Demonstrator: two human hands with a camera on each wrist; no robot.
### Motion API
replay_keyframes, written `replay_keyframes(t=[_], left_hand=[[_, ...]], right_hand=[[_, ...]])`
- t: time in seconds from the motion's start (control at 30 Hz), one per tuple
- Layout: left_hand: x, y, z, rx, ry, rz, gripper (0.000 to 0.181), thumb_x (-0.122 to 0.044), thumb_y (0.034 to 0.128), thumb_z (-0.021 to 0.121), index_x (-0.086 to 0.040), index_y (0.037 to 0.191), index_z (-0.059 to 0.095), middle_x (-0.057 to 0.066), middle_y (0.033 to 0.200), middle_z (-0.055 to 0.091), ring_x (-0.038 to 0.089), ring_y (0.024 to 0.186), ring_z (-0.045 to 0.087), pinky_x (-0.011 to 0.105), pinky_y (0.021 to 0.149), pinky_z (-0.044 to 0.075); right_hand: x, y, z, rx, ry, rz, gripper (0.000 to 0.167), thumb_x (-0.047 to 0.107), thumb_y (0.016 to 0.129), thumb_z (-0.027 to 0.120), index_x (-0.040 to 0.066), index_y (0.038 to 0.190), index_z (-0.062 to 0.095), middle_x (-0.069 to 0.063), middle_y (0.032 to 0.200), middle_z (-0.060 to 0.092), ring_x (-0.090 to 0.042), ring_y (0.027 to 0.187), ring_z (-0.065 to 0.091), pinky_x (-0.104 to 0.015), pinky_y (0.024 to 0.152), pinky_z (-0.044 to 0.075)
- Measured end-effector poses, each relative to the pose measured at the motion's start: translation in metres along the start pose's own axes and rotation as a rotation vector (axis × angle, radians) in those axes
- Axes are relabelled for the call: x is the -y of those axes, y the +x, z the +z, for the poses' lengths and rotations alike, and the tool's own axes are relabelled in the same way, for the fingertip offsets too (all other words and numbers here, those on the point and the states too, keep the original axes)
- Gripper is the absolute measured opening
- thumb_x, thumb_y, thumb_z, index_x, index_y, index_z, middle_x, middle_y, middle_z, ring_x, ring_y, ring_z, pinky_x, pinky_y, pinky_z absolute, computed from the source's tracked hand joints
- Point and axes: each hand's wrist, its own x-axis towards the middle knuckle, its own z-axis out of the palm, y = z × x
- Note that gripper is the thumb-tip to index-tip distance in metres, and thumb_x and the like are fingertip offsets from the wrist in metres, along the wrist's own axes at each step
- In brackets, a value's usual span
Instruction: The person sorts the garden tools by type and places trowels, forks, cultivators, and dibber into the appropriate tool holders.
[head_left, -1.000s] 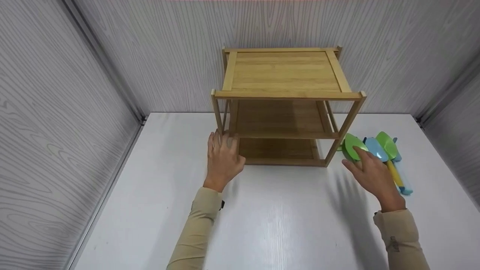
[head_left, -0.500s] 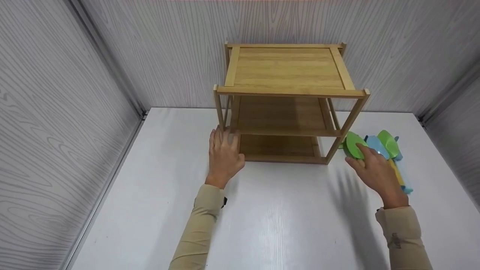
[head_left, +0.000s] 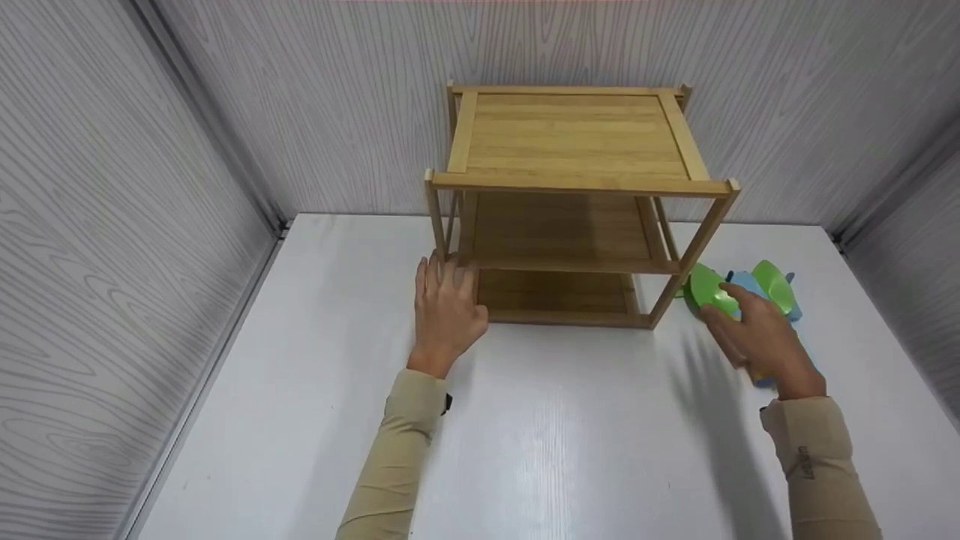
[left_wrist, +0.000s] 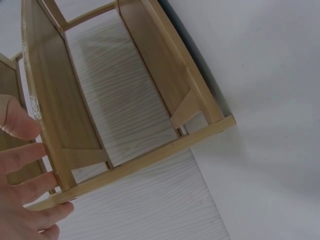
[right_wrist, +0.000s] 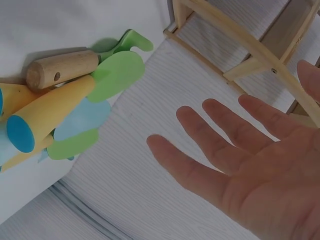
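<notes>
A three-tier wooden shelf rack stands against the back wall. My left hand is at its left front post, and in the left wrist view the fairly straight fingers touch the post and the edge of a shelf board. My right hand is over a pile of toy-like garden tools at the rack's right, holding nothing; its fingers are spread in the right wrist view. Among the pile are a green blade, a yellow handle with a blue end and a wooden handle with a green head.
The rack and tools stand on a white tabletop. Grey wood-grain panels close it in at the back, the left and the right. The rack's right front leg is close beside the tools.
My right hand has shifted a little to the right and turned over the tools, covering more of the handles. The left hand stays at the rack's post.
</notes>
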Motion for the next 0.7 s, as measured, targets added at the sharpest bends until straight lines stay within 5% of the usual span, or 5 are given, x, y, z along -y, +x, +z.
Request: replay_keyframes(t=[0.7], left_hand=[[0.0,0.003,-0.003,0.023,-0.02,-0.021,0.046,-0.005,0.0775,0.062,-0.001,0.122,0.069,0.023,0.13,0.06,0.049,0.132,0.046,0.059,0.116,0.026]], right_hand=[[-0.018,0.027,-0.029,0.204,0.112,0.162,0.078,0.047,0.109,0.034,-0.017,0.152,0.021,-0.044,0.152,0.02,-0.061,0.137,0.026,-0.071,0.108,0.03]])
